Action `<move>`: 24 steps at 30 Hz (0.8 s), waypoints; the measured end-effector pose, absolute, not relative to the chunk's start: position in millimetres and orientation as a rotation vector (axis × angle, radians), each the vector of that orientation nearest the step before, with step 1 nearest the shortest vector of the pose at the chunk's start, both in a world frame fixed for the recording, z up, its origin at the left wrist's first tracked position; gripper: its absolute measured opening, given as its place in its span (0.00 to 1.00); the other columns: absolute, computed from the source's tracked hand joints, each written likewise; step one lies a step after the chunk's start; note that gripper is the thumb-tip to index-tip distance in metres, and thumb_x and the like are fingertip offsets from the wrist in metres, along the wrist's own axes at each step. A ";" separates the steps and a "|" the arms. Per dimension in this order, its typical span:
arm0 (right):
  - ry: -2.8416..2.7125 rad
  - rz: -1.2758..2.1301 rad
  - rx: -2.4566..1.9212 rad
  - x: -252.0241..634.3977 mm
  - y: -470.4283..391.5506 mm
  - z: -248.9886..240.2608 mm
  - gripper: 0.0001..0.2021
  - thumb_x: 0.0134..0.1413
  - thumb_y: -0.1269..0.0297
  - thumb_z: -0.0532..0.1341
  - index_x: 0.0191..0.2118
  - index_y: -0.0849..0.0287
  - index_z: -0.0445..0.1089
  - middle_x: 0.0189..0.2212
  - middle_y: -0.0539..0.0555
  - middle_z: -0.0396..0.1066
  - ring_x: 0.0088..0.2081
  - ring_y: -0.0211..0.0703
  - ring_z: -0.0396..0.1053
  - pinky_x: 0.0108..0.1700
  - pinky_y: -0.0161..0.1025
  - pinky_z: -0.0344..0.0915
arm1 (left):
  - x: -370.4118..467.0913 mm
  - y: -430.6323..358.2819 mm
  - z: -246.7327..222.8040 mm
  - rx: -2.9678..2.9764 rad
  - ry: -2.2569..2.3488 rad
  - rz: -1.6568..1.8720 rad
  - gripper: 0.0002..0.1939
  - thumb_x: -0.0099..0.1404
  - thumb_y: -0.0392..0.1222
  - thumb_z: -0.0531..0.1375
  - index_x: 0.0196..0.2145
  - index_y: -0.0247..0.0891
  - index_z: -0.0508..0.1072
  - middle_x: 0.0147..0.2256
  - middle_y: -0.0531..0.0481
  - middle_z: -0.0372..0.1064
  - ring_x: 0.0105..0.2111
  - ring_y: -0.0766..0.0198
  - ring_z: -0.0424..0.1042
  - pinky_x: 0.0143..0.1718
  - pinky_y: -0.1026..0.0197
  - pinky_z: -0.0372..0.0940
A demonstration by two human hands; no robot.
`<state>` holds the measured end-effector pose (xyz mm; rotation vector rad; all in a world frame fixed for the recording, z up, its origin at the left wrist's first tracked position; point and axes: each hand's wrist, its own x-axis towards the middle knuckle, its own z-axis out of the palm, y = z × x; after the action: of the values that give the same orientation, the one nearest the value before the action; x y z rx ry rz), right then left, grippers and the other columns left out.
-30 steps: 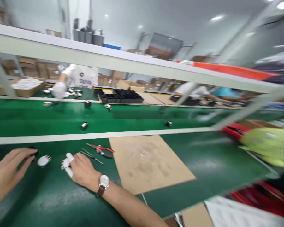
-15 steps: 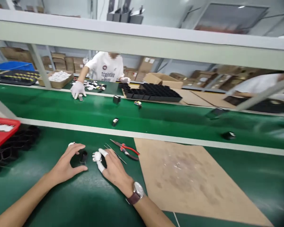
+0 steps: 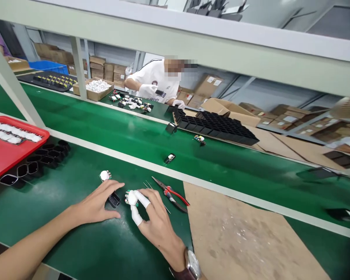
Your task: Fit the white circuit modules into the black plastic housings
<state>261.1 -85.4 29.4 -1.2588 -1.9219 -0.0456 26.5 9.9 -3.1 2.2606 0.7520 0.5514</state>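
My left hand [image 3: 100, 204] is open, thumb and fingers spread around a small black plastic case [image 3: 114, 200] on the green bench. Whether the palm touches the case is hidden. In my right hand [image 3: 154, 214], a small circuit board [image 3: 132, 198] with a white top is pinched between thumb and forefinger, both in white finger cots. Just beyond my left hand lies another white-topped circuit board [image 3: 105, 175]. Red-handled pliers [image 3: 171, 194] and thin tweezers [image 3: 165, 207] lie to the right of my right hand.
A red tray [image 3: 14, 155] of white-topped boards and several black cases [image 3: 48, 159] stand at left. Brown cardboard [image 3: 251, 237] covers the right side. Across the green belt [image 3: 128, 136], a co-worker [image 3: 160, 81] sits by a black grid of cases [image 3: 218, 126].
The view has swung left, so things sit further right in the picture. Both my hands keep nearly the same pose. The co-worker's gloved hand has risen from the belt, now with a dark piece.
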 end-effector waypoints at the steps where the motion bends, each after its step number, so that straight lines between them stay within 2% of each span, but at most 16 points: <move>1: -1.916 -0.038 -1.267 261.8 -85.8 29.3 0.24 0.65 0.77 0.60 0.63 0.54 0.64 0.49 0.60 0.73 0.50 0.51 0.71 0.51 0.53 0.75 | 25.1 9.8 -1.6 2.245 0.746 0.522 0.39 0.66 0.48 0.71 0.70 0.52 0.60 0.64 0.43 0.63 0.62 0.48 0.68 0.64 0.46 0.67; 3: -1.908 -0.023 -1.275 262.5 -86.9 29.0 0.24 0.65 0.77 0.61 0.63 0.54 0.64 0.49 0.59 0.73 0.49 0.51 0.71 0.51 0.53 0.74 | 23.2 10.4 1.1 2.206 0.755 0.475 0.38 0.67 0.49 0.71 0.69 0.52 0.60 0.64 0.43 0.62 0.62 0.49 0.69 0.62 0.48 0.69; 6: -1.903 -0.006 -1.270 261.8 -89.3 29.2 0.24 0.64 0.77 0.61 0.63 0.54 0.65 0.48 0.59 0.73 0.50 0.51 0.72 0.51 0.53 0.74 | 21.9 12.8 5.1 2.167 0.702 0.444 0.48 0.58 0.52 0.76 0.70 0.50 0.59 0.65 0.41 0.60 0.64 0.45 0.66 0.64 0.46 0.67; 7: -1.901 -0.001 -1.262 260.9 -90.3 29.6 0.24 0.64 0.77 0.61 0.63 0.54 0.65 0.48 0.59 0.73 0.50 0.51 0.71 0.51 0.52 0.74 | 21.9 13.7 6.3 2.156 0.658 0.428 0.47 0.57 0.51 0.77 0.68 0.49 0.61 0.65 0.41 0.62 0.63 0.46 0.66 0.64 0.46 0.66; 11: -1.907 0.049 -1.220 254.6 -94.5 32.2 0.25 0.64 0.78 0.62 0.64 0.55 0.64 0.49 0.60 0.72 0.50 0.50 0.70 0.50 0.52 0.74 | 25.5 14.4 7.5 2.151 0.588 0.425 0.28 0.61 0.49 0.75 0.55 0.44 0.72 0.52 0.45 0.73 0.53 0.50 0.71 0.55 0.50 0.71; 14: -1.952 0.064 -1.175 248.7 -96.9 32.6 0.26 0.63 0.78 0.62 0.64 0.57 0.63 0.50 0.62 0.72 0.51 0.52 0.69 0.49 0.52 0.75 | 30.8 11.4 4.2 2.220 0.598 0.553 0.29 0.61 0.51 0.75 0.55 0.41 0.72 0.48 0.44 0.74 0.50 0.50 0.70 0.52 0.48 0.70; 24: -2.050 0.004 -1.231 240.4 -95.5 27.3 0.24 0.62 0.79 0.62 0.62 0.62 0.64 0.50 0.63 0.71 0.50 0.54 0.67 0.49 0.52 0.74 | 33.7 4.8 -0.9 2.364 0.586 0.698 0.25 0.68 0.49 0.70 0.57 0.41 0.68 0.47 0.45 0.69 0.49 0.52 0.65 0.54 0.49 0.67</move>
<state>240.4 -95.5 27.3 -1.2305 -2.0505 0.0035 33.7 4.8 -0.9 2.3642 0.5863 0.6975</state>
